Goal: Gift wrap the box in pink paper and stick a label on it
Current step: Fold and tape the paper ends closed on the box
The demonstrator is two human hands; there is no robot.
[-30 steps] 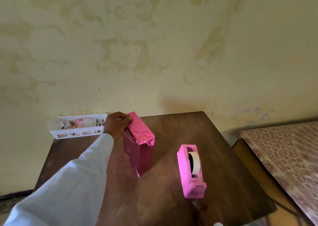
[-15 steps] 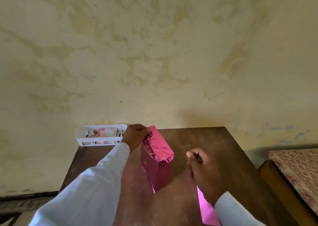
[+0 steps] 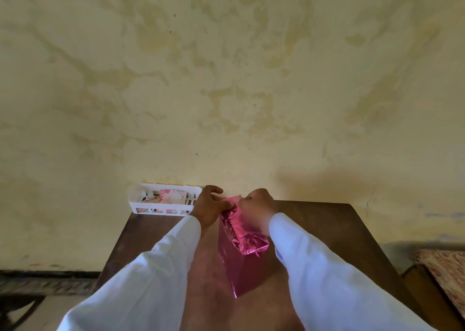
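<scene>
A box wrapped in shiny pink paper [image 3: 239,262] stands upright on the brown wooden table [image 3: 334,232]. Its top end is crumpled foil folds. My left hand [image 3: 210,206] grips the far top edge of the wrapped box from the left. My right hand [image 3: 256,204] rests on the same top end from the right, fingers closed on the paper there. Whether a piece of tape is between its fingers I cannot tell. Both arms are in white sleeves. The pink tape dispenser is hidden behind my right arm.
A white slotted plastic basket [image 3: 141,203] holding patterned cards sits at the table's back left against the stained yellow wall. A bed with a patterned cover [image 3: 445,272] stands to the right of the table.
My right hand came up from the tape dispenser and moved forward onto the box's top. The left hand kept its hold. The camera tilted, and the dispenser went out of sight.
</scene>
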